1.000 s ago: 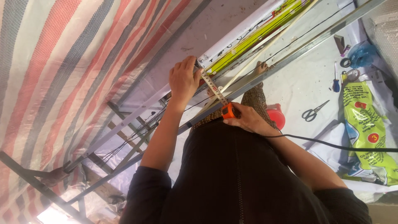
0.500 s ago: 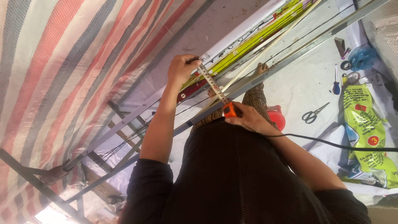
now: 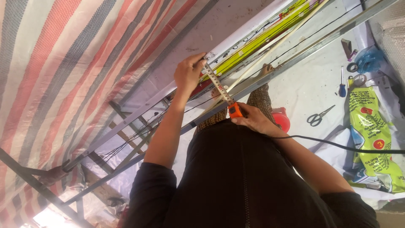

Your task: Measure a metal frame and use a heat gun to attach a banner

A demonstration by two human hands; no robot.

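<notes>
My right hand [image 3: 253, 120] grips an orange tape measure case [image 3: 234, 110] against the near metal rail [image 3: 295, 57]. The yellow tape blade [image 3: 216, 83] runs from the case across the gap to my left hand [image 3: 189, 74], which pinches its far end at the far rail [image 3: 139, 107]. Both arms wear dark sleeves and reach out over my dark-clothed body. Thin pale sticks [image 3: 274, 44] lie along the rails under the tape.
A striped red, white and grey tarp [image 3: 55, 71] hangs at the left. On the white sheet at the right lie scissors [image 3: 319, 117], a blue-handled screwdriver [image 3: 342, 86], tape rolls [image 3: 352, 67], a yellow-green bag [image 3: 373, 135] and a red round thing [image 3: 282, 120]. A black cable [image 3: 337, 145] crosses my right arm.
My left hand has moved farther away along the tape, drawing the blade out longer. My right hand has stayed on the orange case at the near rail.
</notes>
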